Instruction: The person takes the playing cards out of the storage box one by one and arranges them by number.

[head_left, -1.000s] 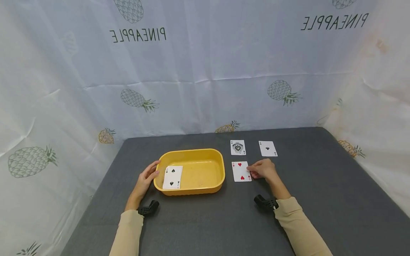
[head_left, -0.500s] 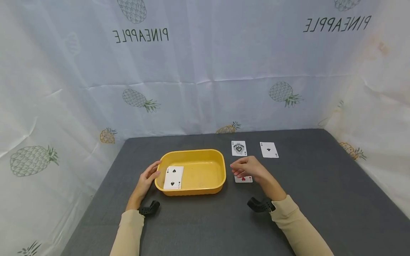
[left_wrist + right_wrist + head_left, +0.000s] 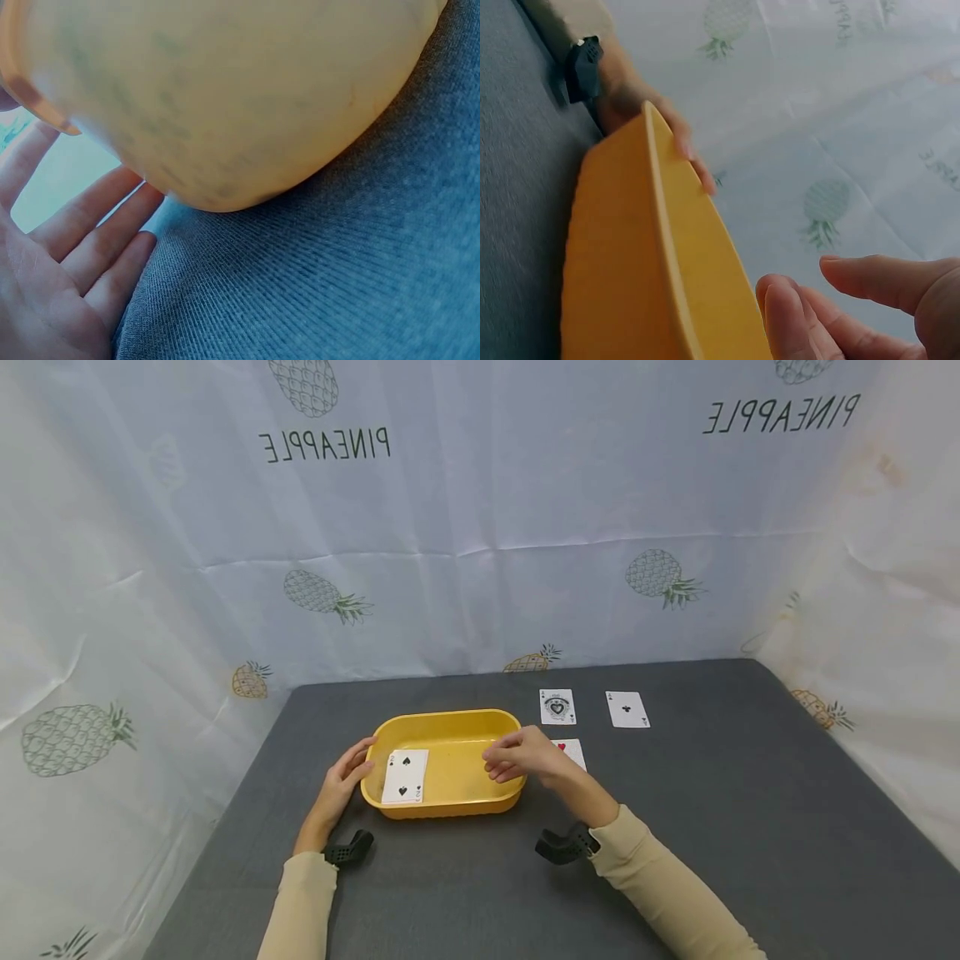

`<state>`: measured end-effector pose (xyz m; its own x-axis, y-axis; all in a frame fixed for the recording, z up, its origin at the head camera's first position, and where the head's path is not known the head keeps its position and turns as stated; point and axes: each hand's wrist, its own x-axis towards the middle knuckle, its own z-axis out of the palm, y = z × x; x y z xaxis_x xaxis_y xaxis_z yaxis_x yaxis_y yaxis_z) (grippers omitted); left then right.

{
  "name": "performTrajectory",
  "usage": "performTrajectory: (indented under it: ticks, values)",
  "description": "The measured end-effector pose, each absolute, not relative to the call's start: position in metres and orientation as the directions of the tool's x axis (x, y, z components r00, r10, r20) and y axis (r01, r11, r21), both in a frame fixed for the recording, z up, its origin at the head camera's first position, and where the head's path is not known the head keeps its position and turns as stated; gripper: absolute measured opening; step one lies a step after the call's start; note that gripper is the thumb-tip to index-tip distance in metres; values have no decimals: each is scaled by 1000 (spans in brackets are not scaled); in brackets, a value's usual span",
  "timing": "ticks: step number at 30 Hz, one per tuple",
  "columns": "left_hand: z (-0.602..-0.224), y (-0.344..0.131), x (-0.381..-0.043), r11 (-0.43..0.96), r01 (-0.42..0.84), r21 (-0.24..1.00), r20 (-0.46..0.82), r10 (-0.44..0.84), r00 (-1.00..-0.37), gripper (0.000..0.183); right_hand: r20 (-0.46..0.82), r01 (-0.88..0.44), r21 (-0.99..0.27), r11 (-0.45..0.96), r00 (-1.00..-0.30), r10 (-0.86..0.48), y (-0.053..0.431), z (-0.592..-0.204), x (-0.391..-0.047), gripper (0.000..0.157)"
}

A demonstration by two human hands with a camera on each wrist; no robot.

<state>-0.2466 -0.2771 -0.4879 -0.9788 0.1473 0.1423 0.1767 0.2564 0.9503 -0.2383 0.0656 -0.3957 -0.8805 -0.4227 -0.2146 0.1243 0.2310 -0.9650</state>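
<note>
My left hand rests at the left end of a yellow plastic tray, thumb and index tip at its rim. In the left wrist view, the fingers lie straight against the tray's outer wall. Inside the tray, at the left, a two of spades lies face up. My right hand hovers over the tray's right end. Its fingers bend loosely with nothing between them, and in the right wrist view the thumb stands apart from them. A two of hearts on the table is mostly hidden behind this hand.
Farther back on the dark grey table lie an ace of spades and, to its right, an ace of clubs. A white curtain printed with pineapples stands around the table. Each wrist carries a black camera.
From the right edge of the two of hearts, my right hand has moved left across that card to the tray. The card stays on the table. The left hand and tray keep their places.
</note>
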Motion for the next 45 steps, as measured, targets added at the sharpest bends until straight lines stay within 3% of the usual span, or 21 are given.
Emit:
performTrajectory:
  ticks: [15, 27, 36, 45]
  values:
    - [-487, -277, -247, 257, 154, 954, 119, 147, -982, 50, -276, 206, -956, 207, -870, -409, 9, -408, -248, 28]
    - [-490, -279, -248, 277, 172, 946, 134, 150, -980, 50, -367, 315, -926, 209, -881, -297, -29, -426, -258, 19]
    - [-489, -279, -248, 271, 166, 948, 131, 143, -981, 50, -455, 414, -875, 250, -880, -138, -48, -433, -258, 18]
    - [-489, -279, -247, 265, 169, 949, 134, 144, -980, 50, -508, 479, -855, 200, -852, -128, -57, -436, -262, 20]
